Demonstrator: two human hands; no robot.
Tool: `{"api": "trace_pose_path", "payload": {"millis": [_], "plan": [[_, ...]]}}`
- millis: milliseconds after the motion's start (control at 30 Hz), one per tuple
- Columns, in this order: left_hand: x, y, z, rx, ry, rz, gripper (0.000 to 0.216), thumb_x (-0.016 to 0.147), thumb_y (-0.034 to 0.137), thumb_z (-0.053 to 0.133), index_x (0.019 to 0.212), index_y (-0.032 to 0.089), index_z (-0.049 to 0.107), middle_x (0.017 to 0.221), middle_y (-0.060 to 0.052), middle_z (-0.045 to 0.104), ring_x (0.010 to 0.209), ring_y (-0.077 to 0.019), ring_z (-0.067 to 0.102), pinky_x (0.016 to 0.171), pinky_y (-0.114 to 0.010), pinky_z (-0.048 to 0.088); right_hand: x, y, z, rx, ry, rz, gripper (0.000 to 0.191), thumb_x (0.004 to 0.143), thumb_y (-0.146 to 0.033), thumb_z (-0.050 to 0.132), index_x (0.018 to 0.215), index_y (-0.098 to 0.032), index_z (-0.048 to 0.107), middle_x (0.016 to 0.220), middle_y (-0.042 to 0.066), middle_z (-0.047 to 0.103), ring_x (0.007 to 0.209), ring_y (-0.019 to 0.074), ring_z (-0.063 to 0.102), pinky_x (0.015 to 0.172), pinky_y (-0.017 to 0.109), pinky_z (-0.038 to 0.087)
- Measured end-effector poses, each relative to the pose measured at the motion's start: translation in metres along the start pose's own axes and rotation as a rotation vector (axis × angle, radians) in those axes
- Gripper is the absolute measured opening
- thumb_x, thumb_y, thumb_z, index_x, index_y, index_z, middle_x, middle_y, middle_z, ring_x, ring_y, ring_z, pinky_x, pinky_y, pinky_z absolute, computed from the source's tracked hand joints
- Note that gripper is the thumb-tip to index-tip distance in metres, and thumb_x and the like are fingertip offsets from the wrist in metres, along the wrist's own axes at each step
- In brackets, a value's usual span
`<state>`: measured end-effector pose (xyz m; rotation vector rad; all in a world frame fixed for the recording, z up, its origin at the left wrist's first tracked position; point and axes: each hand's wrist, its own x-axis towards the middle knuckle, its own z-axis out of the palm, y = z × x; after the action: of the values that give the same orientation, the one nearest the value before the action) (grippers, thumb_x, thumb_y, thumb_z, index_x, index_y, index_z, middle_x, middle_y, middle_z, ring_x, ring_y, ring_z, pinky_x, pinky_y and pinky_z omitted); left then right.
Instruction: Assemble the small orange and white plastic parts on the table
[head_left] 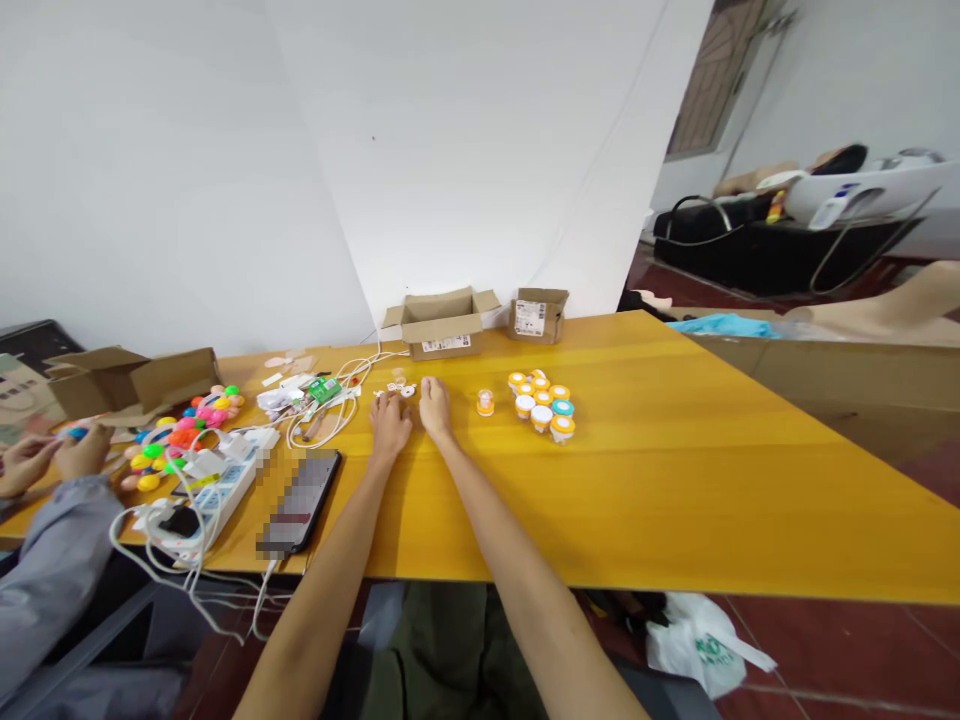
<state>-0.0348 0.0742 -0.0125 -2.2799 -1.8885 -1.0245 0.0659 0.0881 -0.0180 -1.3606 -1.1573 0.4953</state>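
Note:
My left hand (391, 428) rests on the table with its fingers bent at several small white pieces (406, 390); whether it pinches one of them is hidden. Close beside it, my right hand (435, 408) is turned on its edge, fingers curled together, and what it may hold does not show. A small clear cup (399, 376) sits just behind the white pieces. To the right of my right hand stands a single small clear container with an orange base (485, 403). Farther right is a cluster of small containers with orange-rimmed white lids (541, 415), one lid teal (562, 407).
Two open cardboard boxes (441, 335) (538, 318) stand against the wall. Left of me lie a phone (304, 500), a power strip (232, 480), white cables (360, 375) and colourful plastic balls (187, 425). At far left, another person's hands (79, 452) hold a small blue thing.

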Motion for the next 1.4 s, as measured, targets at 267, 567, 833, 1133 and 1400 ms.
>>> {"api": "trace_pose_path", "payload": {"millis": [267,567,833,1133,1400], "plan": [[-0.006,0.006,-0.011,0.067,-0.029,-0.082,0.008,0.082,0.020,0.056,0.087,0.022,0.062,0.110,-0.012,0.065,0.113,-0.0309,0.056,0.098,-0.047,0.047,-0.025,-0.018,-0.013,-0.619,-0.294,-0.203,0.032,0.089,-0.010,0.046,0.111,-0.013,0.068,0.119,0.017,0.068,0.118,0.0254,0.055,0.109,0.036,0.036],[-0.002,0.013,-0.017,-0.030,0.007,-0.225,0.029,0.079,0.019,0.060,0.109,0.020,0.056,0.126,-0.016,0.056,0.120,-0.0322,0.056,0.100,-0.046,0.046,-0.030,-0.034,-0.025,-0.739,-0.453,-0.210,0.044,0.100,-0.019,0.033,0.140,-0.014,0.052,0.152,0.017,0.048,0.139,0.0232,0.043,0.115,0.042,0.030],[0.004,0.013,-0.012,-0.056,-0.035,-0.254,0.034,0.081,0.017,0.057,0.114,0.018,0.052,0.126,-0.018,0.059,0.124,-0.0315,0.057,0.104,-0.045,0.044,-0.021,-0.033,-0.034,-0.766,-0.528,-0.253,0.046,0.098,-0.020,0.036,0.141,-0.027,0.053,0.153,0.007,0.048,0.139,0.0214,0.042,0.114,0.040,0.028],[0.004,0.010,-0.010,-0.018,-0.096,-0.230,0.033,0.081,0.016,0.054,0.114,0.019,0.053,0.130,-0.017,0.059,0.126,-0.0300,0.057,0.108,-0.046,0.042,-0.022,-0.032,-0.036,-0.773,-0.554,-0.282,0.044,0.098,-0.018,0.035,0.136,-0.025,0.056,0.153,0.006,0.049,0.139,0.0219,0.042,0.114,0.041,0.029],[0.004,0.010,-0.009,-0.044,-0.120,-0.236,0.035,0.081,0.015,0.053,0.116,0.021,0.052,0.131,-0.016,0.059,0.130,-0.0290,0.055,0.111,-0.048,0.038,-0.023,-0.034,-0.034,-0.773,-0.514,-0.233,0.048,0.097,-0.019,0.034,0.143,-0.014,0.049,0.156,0.013,0.045,0.141,0.0225,0.040,0.114,0.039,0.028]]}}
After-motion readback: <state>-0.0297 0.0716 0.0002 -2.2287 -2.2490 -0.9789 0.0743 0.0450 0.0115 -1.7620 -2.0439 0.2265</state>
